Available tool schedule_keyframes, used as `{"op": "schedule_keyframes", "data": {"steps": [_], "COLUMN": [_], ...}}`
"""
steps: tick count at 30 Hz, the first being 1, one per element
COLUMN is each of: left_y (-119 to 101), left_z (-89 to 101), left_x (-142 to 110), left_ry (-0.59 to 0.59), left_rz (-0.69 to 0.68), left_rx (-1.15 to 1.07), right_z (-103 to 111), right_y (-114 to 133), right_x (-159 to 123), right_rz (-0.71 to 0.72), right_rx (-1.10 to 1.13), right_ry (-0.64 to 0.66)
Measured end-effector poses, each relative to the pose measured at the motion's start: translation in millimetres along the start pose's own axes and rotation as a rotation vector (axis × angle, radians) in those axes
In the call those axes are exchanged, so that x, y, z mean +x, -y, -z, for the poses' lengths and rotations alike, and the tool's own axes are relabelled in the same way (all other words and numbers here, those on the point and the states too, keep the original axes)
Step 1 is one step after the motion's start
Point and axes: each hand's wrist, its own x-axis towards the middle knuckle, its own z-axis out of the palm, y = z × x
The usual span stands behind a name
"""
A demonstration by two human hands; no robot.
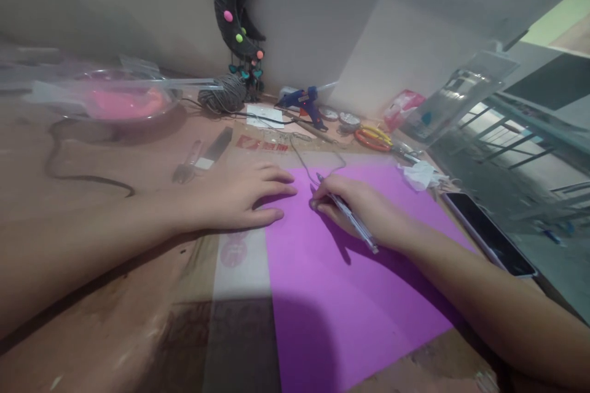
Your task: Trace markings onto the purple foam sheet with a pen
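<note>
A large purple sheet of paper (322, 295) lies on the table. My left hand (249, 196) rests flat with its fingers apart, the fingertips on the sheet's left edge. In my right hand (353, 202) is a clear-barrelled pen (357, 227), pinched between thumb and fingers and tilted over the upper middle of the sheet. Its far end leans toward me. The writing tip is hidden by my fingers, so I cannot tell whether it touches the paper. Under the sheet's left side shows a pale printed board (242, 276).
Behind the sheet are a blue glue gun (304, 101), a ball of grey yarn (224, 95) and orange-handled scissors (373, 138). A phone (488, 233) lies at the table's right edge. A bowl with pink contents (124, 104) stands left. A dark crescent decoration (230, 12) hangs against the wall.
</note>
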Motion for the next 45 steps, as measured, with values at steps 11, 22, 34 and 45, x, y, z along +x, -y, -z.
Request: {"op": "schedule_keyframes", "data": {"steps": [11,22,34,45], "left_y": [-2,0,-1,-3], "left_z": [1.2,1.5,3.4,5.3], "left_x": [2,1,2,2], "left_ry": [0.006,0.007,0.020,-0.003], "left_rz": [-0.005,0.004,0.015,0.004], "left_rx": [-0.002,-0.021,-0.006,-0.008], "right_z": [19,3,-13,-9], "right_y": [14,4,-11,-17], "right_x": [-3,14,38,53], "right_rz": [-0.021,-0.025,0.001,0.017], "right_rx": [-0.008,-0.038,-0.070,-0.103], "right_ry": [0.168,-0.011,-0.195,-0.141]}}
